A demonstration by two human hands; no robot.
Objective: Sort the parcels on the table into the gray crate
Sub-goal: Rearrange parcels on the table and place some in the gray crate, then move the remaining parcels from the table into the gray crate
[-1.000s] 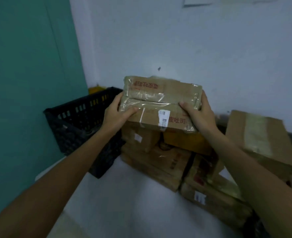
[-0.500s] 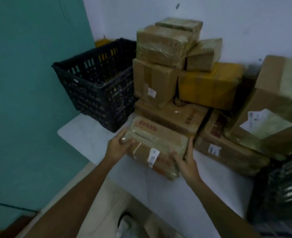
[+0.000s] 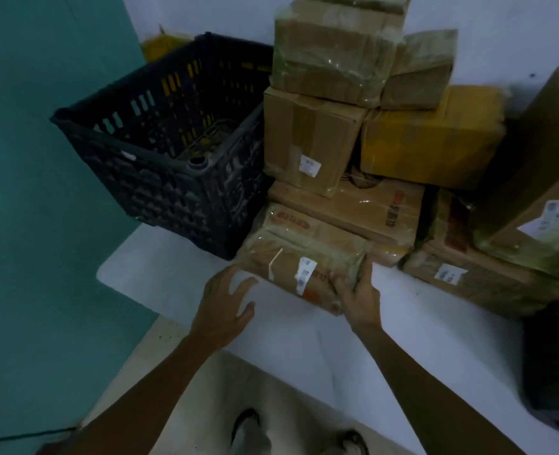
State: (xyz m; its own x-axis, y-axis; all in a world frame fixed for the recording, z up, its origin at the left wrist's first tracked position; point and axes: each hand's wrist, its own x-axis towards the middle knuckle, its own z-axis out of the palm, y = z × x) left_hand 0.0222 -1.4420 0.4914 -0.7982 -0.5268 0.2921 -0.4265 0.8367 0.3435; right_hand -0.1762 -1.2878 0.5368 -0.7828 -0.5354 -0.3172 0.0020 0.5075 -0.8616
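My right grip [image 3: 360,298] curls round the right end of the taped parcel [image 3: 301,254], which lies on the desk [image 3: 403,323] just ahead. My left grip [image 3: 227,303] hangs spread, holding nothing, with the dark crate [image 3: 160,165] beyond it.

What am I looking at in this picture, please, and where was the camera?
There is no machine here: a person works with two bare hands, and the camera sits on their head, looking forward and down. On the white table a dark crate stands beside a pile of brown cardboard parcels. The right hand grips one end of a taped parcel lying on the table at the front of the pile. The left hand is open with fingers spread near the parcel's other end and holds nothing.
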